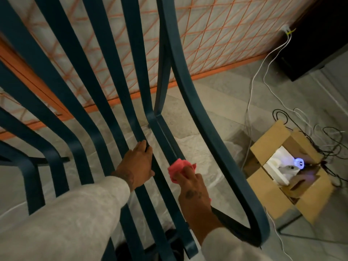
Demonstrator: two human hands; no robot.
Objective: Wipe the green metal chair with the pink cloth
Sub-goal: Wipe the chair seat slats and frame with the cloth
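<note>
**Right hand wiping chair slat**

Right hand [192, 189] clenched round bunched pink cloth [177, 169], pressing it on a slat of the green metal chair [212, 140]. Left hand [137, 166] wrapped round neighbouring slat. Open cardboard box [278, 196] on floor nearby.

teal-green chair [197, 110] — pink cloth [178, 169] — orange-latticed panel [207, 34].

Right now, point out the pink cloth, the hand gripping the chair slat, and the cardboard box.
pink cloth [178, 169]: head view, on the bunched fabric above the right hand's fingers.
left hand [136, 167]: head view, on the back of the hand.
cardboard box [271, 197]: head view, on its near flap.
</note>
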